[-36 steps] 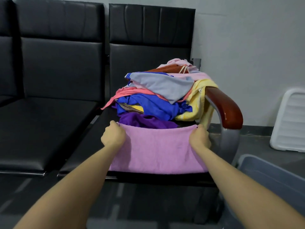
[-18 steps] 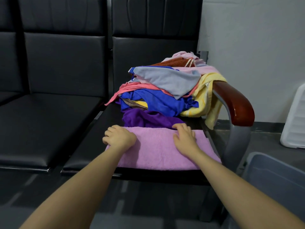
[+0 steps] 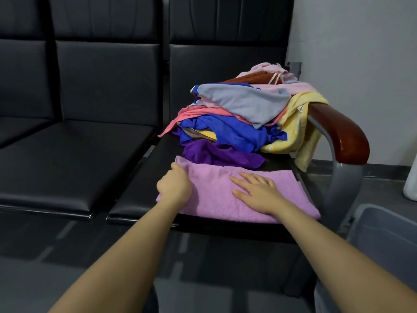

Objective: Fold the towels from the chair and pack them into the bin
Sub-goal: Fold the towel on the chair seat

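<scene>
A pink-lilac towel lies folded flat on the front of the black chair seat. My left hand is curled on the towel's left edge, seemingly pinching it. My right hand rests flat on the towel's middle with fingers spread. Behind it sits a heap of towels in purple, blue, coral, grey, yellow and pale pink. The grey bin stands on the floor at the lower right, only its corner showing.
A brown wooden armrest on a grey metal post borders the seat's right side; a yellow towel drapes over it. Black seats extend to the left. A white plastic object leans by the wall at the right edge.
The towel's far edge was held up by both hands; it now lies flat on the seat. My right hand has opened and slid to the towel's middle, and the left stays at the left edge.
</scene>
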Demonstrator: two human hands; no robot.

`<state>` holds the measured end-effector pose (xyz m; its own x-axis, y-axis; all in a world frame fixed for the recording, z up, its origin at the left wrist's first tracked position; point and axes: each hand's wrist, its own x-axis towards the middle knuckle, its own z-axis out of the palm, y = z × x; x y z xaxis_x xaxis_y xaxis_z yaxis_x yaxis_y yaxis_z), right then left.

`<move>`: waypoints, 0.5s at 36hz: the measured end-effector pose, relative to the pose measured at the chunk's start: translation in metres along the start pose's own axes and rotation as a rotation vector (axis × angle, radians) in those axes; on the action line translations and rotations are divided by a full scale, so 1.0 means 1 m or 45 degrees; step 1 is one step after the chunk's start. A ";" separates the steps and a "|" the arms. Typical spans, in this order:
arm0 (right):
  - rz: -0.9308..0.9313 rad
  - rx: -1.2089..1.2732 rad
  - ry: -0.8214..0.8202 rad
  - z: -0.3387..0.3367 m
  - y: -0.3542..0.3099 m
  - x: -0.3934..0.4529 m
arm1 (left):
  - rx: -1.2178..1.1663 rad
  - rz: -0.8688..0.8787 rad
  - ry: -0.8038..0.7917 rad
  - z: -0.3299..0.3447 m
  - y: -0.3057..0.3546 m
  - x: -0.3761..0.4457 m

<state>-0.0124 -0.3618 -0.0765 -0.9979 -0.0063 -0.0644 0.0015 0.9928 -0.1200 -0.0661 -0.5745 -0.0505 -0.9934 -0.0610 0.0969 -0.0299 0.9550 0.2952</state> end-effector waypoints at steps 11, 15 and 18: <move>0.117 0.221 0.068 -0.001 -0.014 0.004 | -0.830 0.054 -0.091 -0.050 0.033 -0.003; 0.214 0.996 0.382 -0.008 -0.006 -0.002 | -0.980 0.170 -0.199 -0.056 0.055 -0.013; 0.348 0.977 0.500 -0.019 0.010 -0.013 | -0.970 0.250 -0.271 -0.051 0.076 -0.019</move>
<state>-0.0008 -0.3498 -0.0584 -0.9065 0.3988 0.1385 0.1439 0.6002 -0.7868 -0.0438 -0.5154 0.0182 -0.9748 0.2166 0.0537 0.1539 0.4786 0.8645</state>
